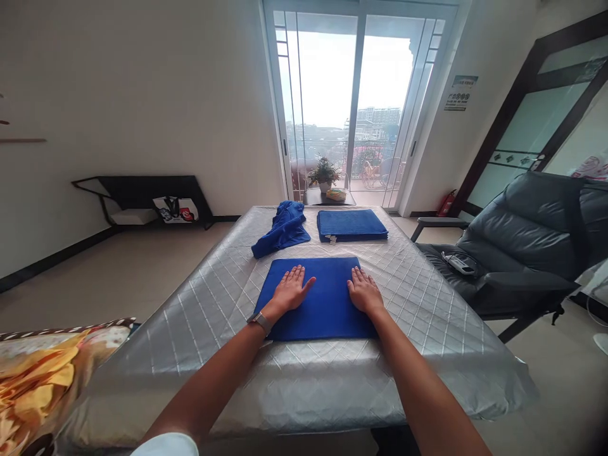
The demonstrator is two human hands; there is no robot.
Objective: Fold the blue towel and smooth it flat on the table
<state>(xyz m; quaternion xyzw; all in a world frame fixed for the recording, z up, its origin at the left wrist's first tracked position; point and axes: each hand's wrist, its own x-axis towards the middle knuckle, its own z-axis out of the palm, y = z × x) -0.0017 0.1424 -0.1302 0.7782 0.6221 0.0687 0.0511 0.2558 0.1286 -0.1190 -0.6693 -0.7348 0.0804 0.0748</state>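
A blue towel (327,310), folded into a flat rectangle, lies in front of me on the table. My left hand (291,289) rests flat on its left part, fingers stretched out and thumb apart. On the right edge of the same towel lies my right hand (365,289), also flat with its fingers extended. Neither hand grips anything. Farther back is a neat stack of folded blue towels (352,225) with a white label at its front edge. To its left a crumpled blue towel (284,229) lies in a loose heap.
The table wears a silver quilted cover (199,316). A dark recliner (522,234) with a power strip (459,263) on its seat stands at the right. Behind the table, a small stand holds a potted plant (324,174). Yellow cloth (42,380) lies at lower left.
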